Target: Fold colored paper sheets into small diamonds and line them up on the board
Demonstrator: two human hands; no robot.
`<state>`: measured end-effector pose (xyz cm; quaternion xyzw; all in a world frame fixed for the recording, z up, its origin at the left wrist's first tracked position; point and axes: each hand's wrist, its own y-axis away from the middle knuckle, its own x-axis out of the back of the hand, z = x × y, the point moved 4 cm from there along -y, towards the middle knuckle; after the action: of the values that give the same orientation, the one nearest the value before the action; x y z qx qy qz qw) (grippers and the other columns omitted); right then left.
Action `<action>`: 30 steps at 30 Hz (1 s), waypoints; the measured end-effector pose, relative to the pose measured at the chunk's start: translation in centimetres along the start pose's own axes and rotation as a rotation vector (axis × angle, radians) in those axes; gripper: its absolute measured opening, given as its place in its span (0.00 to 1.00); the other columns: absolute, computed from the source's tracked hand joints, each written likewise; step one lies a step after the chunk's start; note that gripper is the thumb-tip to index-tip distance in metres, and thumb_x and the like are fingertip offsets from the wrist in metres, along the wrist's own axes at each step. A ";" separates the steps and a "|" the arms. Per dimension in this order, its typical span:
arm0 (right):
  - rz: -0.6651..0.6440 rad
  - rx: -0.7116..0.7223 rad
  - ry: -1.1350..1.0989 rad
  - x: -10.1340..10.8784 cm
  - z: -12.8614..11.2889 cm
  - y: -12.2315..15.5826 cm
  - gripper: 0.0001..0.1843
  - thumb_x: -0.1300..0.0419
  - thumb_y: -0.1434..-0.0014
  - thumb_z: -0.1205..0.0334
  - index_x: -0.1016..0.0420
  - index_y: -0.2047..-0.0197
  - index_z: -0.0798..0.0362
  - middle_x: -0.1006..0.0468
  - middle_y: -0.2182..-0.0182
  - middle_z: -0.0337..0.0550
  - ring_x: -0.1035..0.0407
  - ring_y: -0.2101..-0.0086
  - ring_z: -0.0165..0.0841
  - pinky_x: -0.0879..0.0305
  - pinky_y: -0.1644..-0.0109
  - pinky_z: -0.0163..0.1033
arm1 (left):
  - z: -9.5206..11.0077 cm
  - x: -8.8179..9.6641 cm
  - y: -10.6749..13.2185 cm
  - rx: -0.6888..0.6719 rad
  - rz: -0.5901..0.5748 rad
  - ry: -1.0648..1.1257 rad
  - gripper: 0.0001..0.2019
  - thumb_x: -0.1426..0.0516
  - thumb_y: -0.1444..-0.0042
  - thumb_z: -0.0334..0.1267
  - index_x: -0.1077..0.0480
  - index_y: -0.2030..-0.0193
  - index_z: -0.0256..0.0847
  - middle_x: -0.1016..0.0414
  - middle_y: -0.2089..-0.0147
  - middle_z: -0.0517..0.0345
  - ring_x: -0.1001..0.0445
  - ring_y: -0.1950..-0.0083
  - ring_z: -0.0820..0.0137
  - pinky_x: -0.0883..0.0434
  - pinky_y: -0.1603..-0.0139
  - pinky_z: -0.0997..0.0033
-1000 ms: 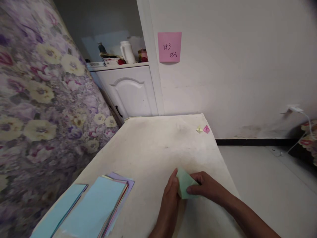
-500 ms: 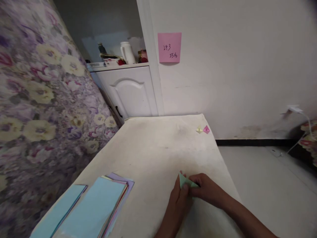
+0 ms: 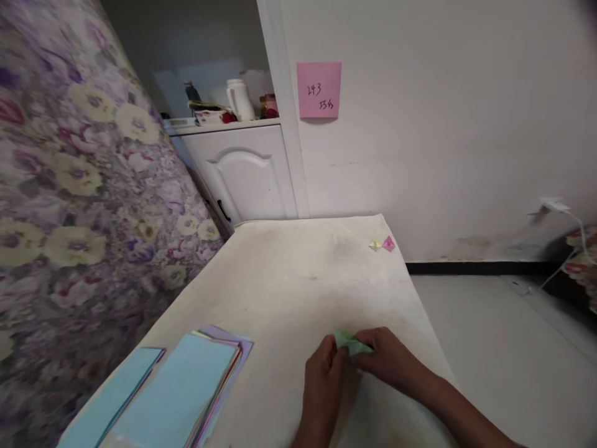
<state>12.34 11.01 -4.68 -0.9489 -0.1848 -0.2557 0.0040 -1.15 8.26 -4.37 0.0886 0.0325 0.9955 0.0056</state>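
Between my two hands, above the near right part of the table, is a small folded piece of green paper (image 3: pixel 351 343). My left hand (image 3: pixel 323 373) is closed, its fingertips pinching the left edge of the paper. On the other side my right hand (image 3: pixel 385 356) grips the paper between thumb and bent fingers. Parts of the green paper are hidden behind the fingers, so its full shape cannot be made out. Farther off, at the table's back right corner, lie a small folded yellow paper piece (image 3: pixel 375 244) and a folded pink one (image 3: pixel 388 243).
Two stacks of coloured paper, a larger stack (image 3: pixel 180 386) and a narrower stack (image 3: pixel 114 395), lie at the table's left front. A floral curtain (image 3: pixel 93 205) hangs along the left side. Behind the cloth-covered table (image 3: pixel 280 280) stand a white cabinet (image 3: pixel 247 174) and a wall.
My left hand has shifted slightly left and its fingers have curled in at the paper's edge. The green paper now sits flatter and lower; my right hand has barely moved.
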 end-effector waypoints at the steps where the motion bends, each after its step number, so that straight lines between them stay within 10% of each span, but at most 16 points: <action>1: 0.007 -0.002 0.010 0.0 0.1 0.0 0.08 0.44 0.56 0.67 0.38 0.82 0.54 0.39 0.84 0.33 0.44 0.78 0.26 0.53 0.75 0.31 | -0.1 0.0 -0.1 0.014 -0.001 0.047 0.06 0.47 0.47 0.37 0.33 0.73 0.39 0.33 0.75 0.63 0.35 0.70 0.71 0.39 0.69 0.76; 14: 0.075 -0.040 -0.203 1.4 0.3 -0.5 0.02 0.40 0.54 0.66 0.30 0.75 0.55 0.31 0.78 0.35 0.38 0.75 0.28 0.45 0.72 0.31 | -1.3 -1.0 -0.4 0.196 -0.146 0.668 0.08 0.41 0.50 0.38 0.29 0.65 0.37 0.26 0.71 0.58 0.29 0.70 0.71 0.32 0.65 0.72; 30: -0.052 -0.099 -0.369 0.8 0.4 -0.6 0.05 0.40 0.56 0.66 0.32 0.79 0.56 0.37 0.83 0.32 0.44 0.79 0.25 0.49 0.75 0.31 | -1.1 0.3 -0.7 0.195 -0.096 0.554 0.10 0.43 0.48 0.42 0.32 0.72 0.37 0.29 0.73 0.59 0.31 0.72 0.72 0.30 0.68 0.71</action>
<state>12.98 11.93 -4.71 -0.9736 -0.1942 -0.0864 -0.0831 -1.58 8.85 -5.42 -0.1882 0.1326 0.9725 0.0349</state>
